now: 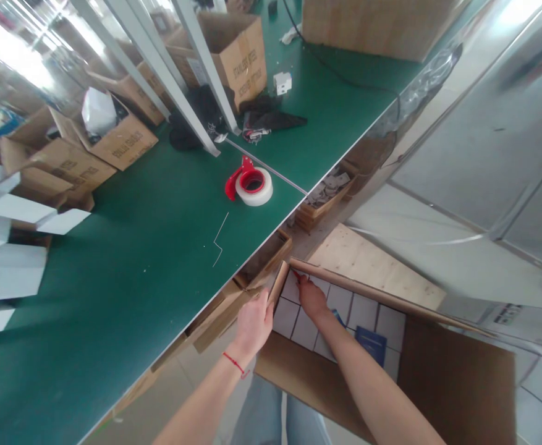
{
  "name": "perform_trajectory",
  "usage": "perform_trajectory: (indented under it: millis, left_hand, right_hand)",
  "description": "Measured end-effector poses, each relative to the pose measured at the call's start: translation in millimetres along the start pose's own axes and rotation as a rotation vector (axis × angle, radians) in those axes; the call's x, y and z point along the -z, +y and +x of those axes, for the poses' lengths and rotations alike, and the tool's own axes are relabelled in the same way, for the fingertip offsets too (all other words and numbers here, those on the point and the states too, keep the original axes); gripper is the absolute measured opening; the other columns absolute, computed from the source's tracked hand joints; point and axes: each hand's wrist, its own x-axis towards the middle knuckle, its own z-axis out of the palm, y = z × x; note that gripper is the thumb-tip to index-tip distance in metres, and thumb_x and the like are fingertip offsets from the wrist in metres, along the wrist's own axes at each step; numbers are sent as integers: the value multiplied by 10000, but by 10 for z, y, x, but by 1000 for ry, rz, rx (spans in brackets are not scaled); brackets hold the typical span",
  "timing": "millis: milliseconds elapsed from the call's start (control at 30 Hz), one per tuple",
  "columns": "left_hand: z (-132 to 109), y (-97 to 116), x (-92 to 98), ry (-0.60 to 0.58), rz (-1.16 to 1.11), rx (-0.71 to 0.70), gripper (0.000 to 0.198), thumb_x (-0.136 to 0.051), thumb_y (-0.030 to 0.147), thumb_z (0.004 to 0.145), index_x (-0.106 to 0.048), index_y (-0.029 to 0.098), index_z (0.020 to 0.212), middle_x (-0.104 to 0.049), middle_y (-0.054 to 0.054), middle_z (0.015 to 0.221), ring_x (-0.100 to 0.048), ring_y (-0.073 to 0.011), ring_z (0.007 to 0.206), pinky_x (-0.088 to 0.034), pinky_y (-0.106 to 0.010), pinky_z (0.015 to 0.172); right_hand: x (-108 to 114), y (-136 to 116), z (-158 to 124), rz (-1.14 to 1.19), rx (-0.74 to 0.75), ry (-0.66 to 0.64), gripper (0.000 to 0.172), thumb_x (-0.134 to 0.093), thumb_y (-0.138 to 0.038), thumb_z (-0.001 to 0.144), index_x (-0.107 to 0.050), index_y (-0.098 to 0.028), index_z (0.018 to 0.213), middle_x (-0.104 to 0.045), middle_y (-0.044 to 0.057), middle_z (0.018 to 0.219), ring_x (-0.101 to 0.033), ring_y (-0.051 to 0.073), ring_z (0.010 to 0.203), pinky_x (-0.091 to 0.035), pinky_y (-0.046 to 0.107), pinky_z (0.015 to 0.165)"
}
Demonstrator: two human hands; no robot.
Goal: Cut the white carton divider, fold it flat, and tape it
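Observation:
An open cardboard box [456, 364] stands below the table edge, its flaps spread outward. Rows of small white boxes [361, 311] fill it, and a dark blue booklet [371, 345] lies on top of them. My left hand [254, 318] is closed on the box's upright flap at the left corner. Inside that far corner, my right hand [311, 295] is closed around a small red object [297, 275], mostly hidden by the fingers, so its kind cannot be made out. My right forearm crosses over the white boxes.
On the green table [127, 272] lies a red tape dispenser [253, 182] with a white roll. Metal posts [206, 68] rise behind it. Cartons [247, 62] and folded white boxes [8, 272] stand at the back and left. A plywood board [368, 262] lies beyond my box.

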Motion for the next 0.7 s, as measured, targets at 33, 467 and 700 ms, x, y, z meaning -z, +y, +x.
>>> perform_trajectory:
  millis: [33, 467, 700]
  left_hand:
    - [2, -6, -2, -2, -6, 0, 359, -426, 226, 1005, -512, 128, 1339, -728, -138, 1125, -718, -279, 964, -553, -362, 818]
    - [-18, -8, -45, 30, 46, -24, 372, -424, 199, 997, -502, 85, 1343, -735, -168, 1111, -724, -263, 976, -556, -340, 826]
    - [137, -5, 53, 301, -10, -176, 325, -463, 290, 984, -550, 107, 1238, -737, -168, 1013, -730, -296, 878, -578, -379, 709]
  right_hand:
    - [-8, 5, 20, 7, 1, -4, 331, -319, -284, 1044, -471, -119, 1287, -687, 174, 1144, -697, 275, 1036, -526, 334, 799]
    - [243, 7, -520, 161, -20, 106, 293, -376, -256, 1010, -573, -124, 1182, -705, 203, 1060, -712, 312, 951, -523, 379, 779]
    - [313, 762, -1673, 619, -386, 427, 360, -307, -497, 954, -537, -219, 952, -702, 76, 775, -709, 277, 743, -520, 349, 657]
